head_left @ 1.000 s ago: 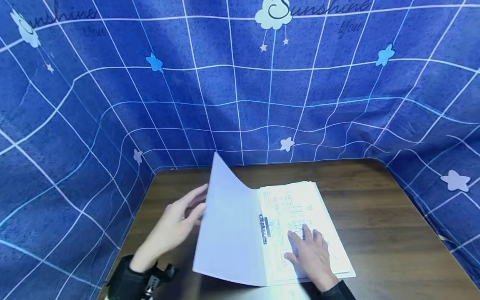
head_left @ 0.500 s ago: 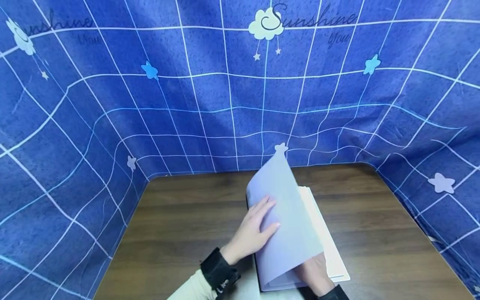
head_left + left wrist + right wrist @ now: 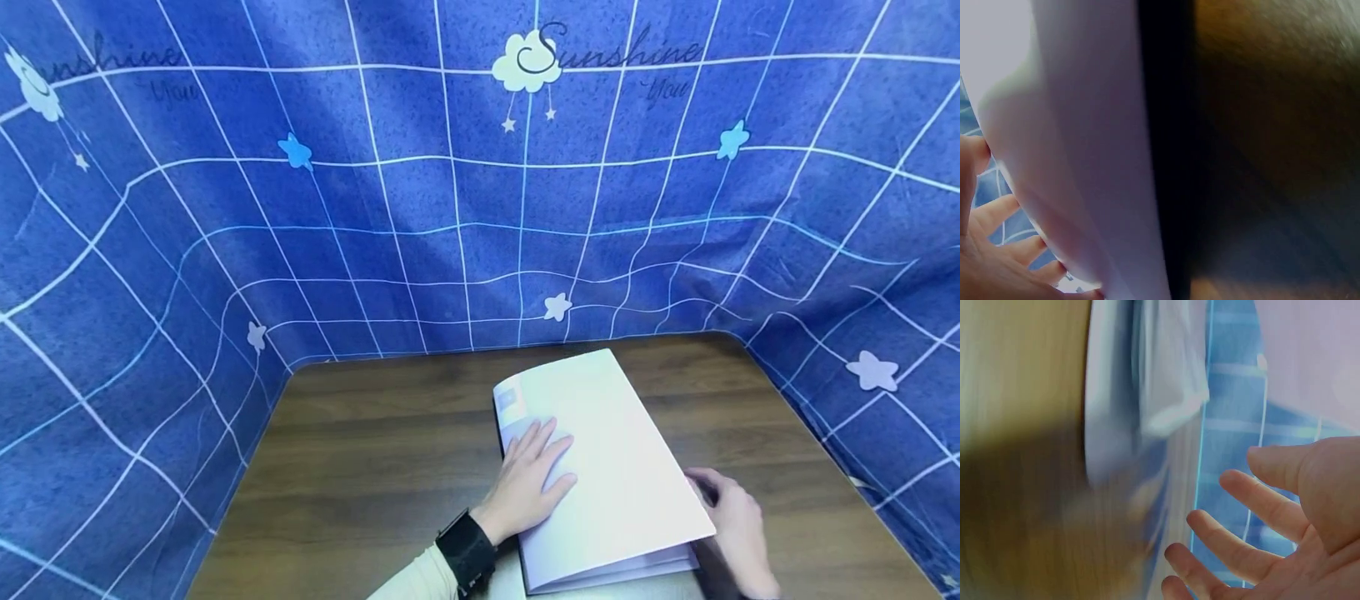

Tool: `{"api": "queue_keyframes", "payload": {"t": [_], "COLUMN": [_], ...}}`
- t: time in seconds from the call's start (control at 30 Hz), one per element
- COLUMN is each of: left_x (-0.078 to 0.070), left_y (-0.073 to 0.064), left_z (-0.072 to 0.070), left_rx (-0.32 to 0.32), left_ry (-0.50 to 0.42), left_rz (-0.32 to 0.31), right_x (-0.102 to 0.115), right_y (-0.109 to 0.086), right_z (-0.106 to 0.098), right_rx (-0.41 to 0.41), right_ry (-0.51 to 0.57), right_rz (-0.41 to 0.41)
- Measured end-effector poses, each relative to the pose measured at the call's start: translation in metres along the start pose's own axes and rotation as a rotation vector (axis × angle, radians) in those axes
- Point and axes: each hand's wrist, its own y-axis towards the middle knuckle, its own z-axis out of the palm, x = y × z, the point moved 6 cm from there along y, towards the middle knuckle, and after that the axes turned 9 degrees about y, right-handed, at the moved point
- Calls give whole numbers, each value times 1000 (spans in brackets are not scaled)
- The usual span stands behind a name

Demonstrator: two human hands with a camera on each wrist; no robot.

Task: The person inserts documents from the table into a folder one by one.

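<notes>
A pale lavender folder (image 3: pixel 615 475) lies on the table, its front cover lowered over the papers but raised along the lower right. My left hand (image 3: pixel 517 492) rests on the cover near the spine, fingers spread. In the left wrist view its fingers (image 3: pixel 1025 250) touch the curved cover beside the dark spine edge. Just past the folder's right edge is my right hand (image 3: pixel 735 529), partly behind the cover in the head view. In the right wrist view its fingers (image 3: pixel 1235 544) are spread and hold nothing, apart from the blurred paper stack (image 3: pixel 1172 369).
The folder lies on a brown wood-grain table (image 3: pixel 390 450). A blue curtain (image 3: pixel 420 208) with white grid lines, stars and clouds stands around the back and sides. Black bands are strapped on the wrists, including a left wristband (image 3: pixel 467 550).
The cover has swung from left to right over the papers. My left hand moved right with it and now lies on top. My right hand slid off the pages to the right.
</notes>
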Motion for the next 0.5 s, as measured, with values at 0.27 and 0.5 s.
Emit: {"api": "queue_keyframes", "payload": {"t": [0.27, 0.5], "left_x": [1, 2], "left_y": [0, 0], "left_z": [14, 23], "left_rx": [60, 67], "left_ry": [147, 212], "left_rz": [56, 100], "right_x": [65, 61], "right_y": [-15, -12], "right_z": [-53, -47], "right_rx": [114, 97], "right_ry": [-40, -63], "right_rz": [355, 250]}}
